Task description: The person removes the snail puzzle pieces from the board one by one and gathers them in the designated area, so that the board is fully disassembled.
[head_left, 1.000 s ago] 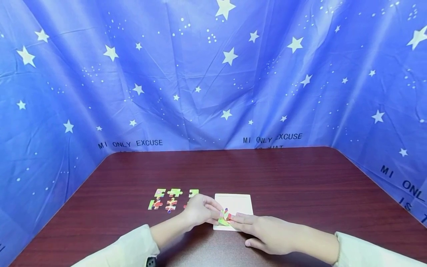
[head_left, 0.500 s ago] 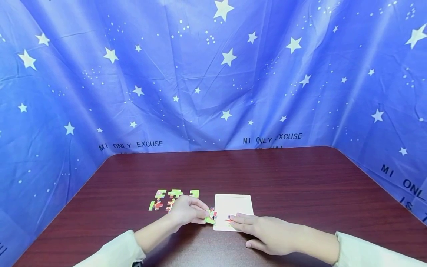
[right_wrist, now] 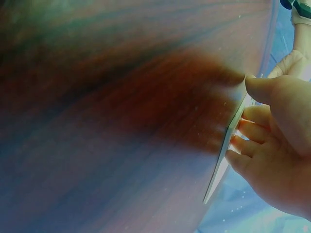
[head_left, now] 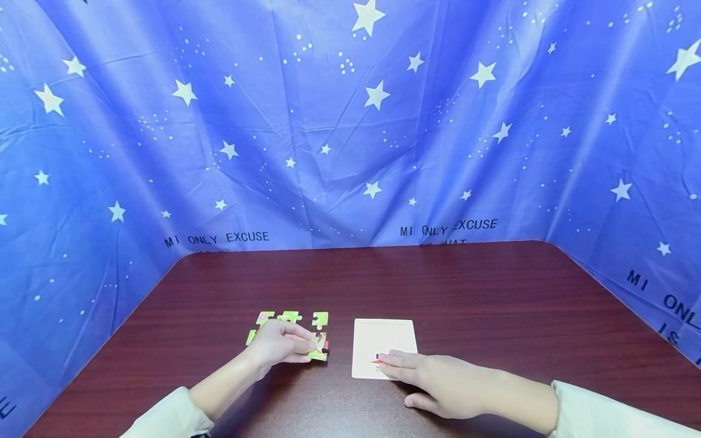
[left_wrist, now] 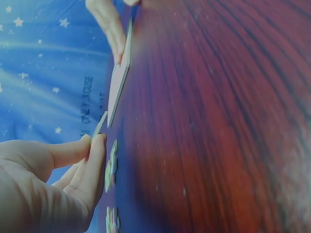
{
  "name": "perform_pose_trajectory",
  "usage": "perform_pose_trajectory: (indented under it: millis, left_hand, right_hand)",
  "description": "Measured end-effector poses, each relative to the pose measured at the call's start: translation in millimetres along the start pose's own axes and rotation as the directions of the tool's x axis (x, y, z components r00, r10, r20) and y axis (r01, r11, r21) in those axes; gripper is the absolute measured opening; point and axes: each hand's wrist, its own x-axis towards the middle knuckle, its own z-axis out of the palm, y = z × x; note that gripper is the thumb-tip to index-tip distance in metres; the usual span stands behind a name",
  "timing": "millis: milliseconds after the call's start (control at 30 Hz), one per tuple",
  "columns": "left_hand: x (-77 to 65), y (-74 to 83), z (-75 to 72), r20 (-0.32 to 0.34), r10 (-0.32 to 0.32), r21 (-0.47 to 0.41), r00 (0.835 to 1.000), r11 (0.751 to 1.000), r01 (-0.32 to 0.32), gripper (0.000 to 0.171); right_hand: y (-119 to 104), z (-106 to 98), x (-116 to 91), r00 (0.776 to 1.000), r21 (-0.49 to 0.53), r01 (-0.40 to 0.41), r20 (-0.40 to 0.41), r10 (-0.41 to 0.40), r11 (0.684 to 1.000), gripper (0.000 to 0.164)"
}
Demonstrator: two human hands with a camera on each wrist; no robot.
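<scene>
My left hand (head_left: pixel 276 345) pinches a green and red jigsaw piece (head_left: pixel 319 348) between thumb and fingers. The left wrist view shows this thin jigsaw piece (left_wrist: pixel 99 125) tilted and raised above the table. To its right lies a white square puzzle tray (head_left: pixel 383 334). My right hand (head_left: pixel 454 384) rests on that tray with straight fingers, its fingertips over another jigsaw piece (head_left: pixel 376 359) that they partly cover. Seen from the right wrist, the fingers (right_wrist: pixel 253 131) lie along the tray's face.
Loose jigsaw pieces lie left of the tray: a green corner piece (head_left: pixel 320 319), a green piece (head_left: pixel 289 316) and a pinkish-green piece (head_left: pixel 265 317). My left hand hides others. The dark red wooden table (head_left: pixel 465 292) ends at a blue starry curtain (head_left: pixel 328 121).
My left hand has moved left from the tray to the loose pieces, carrying the pinched jigsaw piece with it. My right hand has stayed on the tray.
</scene>
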Motion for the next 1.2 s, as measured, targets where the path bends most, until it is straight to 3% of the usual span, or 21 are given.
perform_pose_trajectory:
  millis: [400, 667, 867, 1200]
  left_hand:
    - [-7.3, -5.8, -24.8, -0.009, -0.025, 0.04, 1.0, 0.999, 0.025, 0.024]
    - [-16.6, -15.7, -49.4, 0.012, -0.045, 0.026, 0.999, 0.999, 0.045, 0.03]
    - [-24.5, -25.8, -68.8, -0.012, -0.068, 0.038, 0.998, 0.997, 0.069, 0.031]
    - [-37.2, -33.2, -92.6, 0.006, -0.068, 0.068, 0.998, 0.995, 0.067, 0.031]
  right_hand:
    - [0, 1, 0, 1.0, -0.002, -0.001, -0.003, 0.001, 1.0, 0.05]
    - [1, 3, -1, 1.0, -0.002, -0.005, -0.009, 0.005, 1.0, 0.05]
    - [0, 2, -1, 1.0, 0.015, -0.004, -0.016, 0.004, 1.0, 0.048]
    - [-4, -2, 0, 0.997, 0.104, -0.078, 0.032, 0.075, 0.991, 0.046]
